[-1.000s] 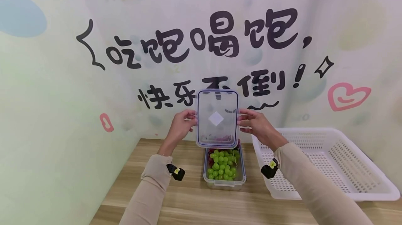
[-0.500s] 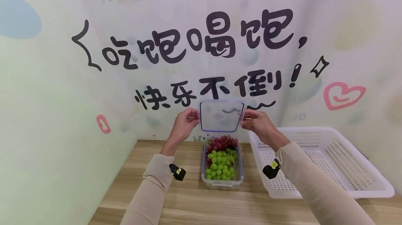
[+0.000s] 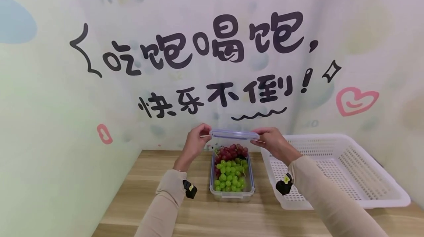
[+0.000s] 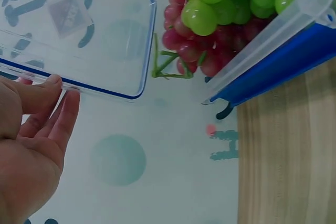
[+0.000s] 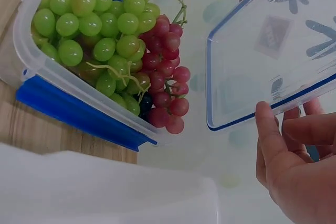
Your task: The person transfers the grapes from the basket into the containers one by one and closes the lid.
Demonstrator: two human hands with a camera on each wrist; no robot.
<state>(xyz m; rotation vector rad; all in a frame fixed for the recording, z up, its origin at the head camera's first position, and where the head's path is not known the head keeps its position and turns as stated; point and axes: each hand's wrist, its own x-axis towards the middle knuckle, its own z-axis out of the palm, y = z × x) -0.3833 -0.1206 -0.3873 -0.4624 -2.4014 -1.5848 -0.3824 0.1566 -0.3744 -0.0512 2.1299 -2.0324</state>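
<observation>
A clear lid (image 3: pixel 234 134) with a blue seal hangs above and behind the food container, tipped nearly edge-on in the head view. My left hand (image 3: pixel 196 139) pinches its left edge; my right hand (image 3: pixel 273 141) holds the right edge. In the left wrist view, the thumb and fingertips (image 4: pixel 71 98) are at the lid's rim. The clear container (image 3: pixel 228 195) stands uncovered on the table, its blue side clips hanging down. Green grapes (image 3: pixel 230 178) fill its front and red grapes (image 3: pixel 233 152) its back. A dark grape (image 5: pixel 145 102) shows in the right wrist view.
A white perforated basket (image 3: pixel 293 203) stands to the right of the container, beneath my right forearm. The wooden table (image 3: pixel 142 200) meets a wall (image 3: pixel 185 130) with black lettering right behind the container. Another wall (image 3: pixel 49 156) borders the left side.
The lid has tilted from upright, facing me, to nearly flat. Its top edge has come down, so the red grapes now show. Both hands have kept hold of it.
</observation>
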